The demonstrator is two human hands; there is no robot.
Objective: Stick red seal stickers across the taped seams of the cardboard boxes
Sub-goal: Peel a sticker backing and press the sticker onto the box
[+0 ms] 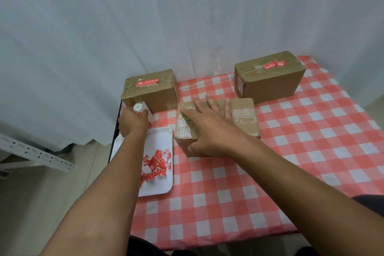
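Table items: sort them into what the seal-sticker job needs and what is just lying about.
Job:
near box under right hand
two stickered boxes
sticker roll in left hand

Lying about:
tray of peeled scraps
metal bracket

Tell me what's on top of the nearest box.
The right hand lies flat on the nearest box, over its clear-taped seam. No red sticker shows; whatever is under the palm is hidden.

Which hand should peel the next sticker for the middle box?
Probably the right hand. It only rests flat on the middle box, whose seam shows no red sticker, and can lift off. The left hand is closed around the sticker roll beside the tray.
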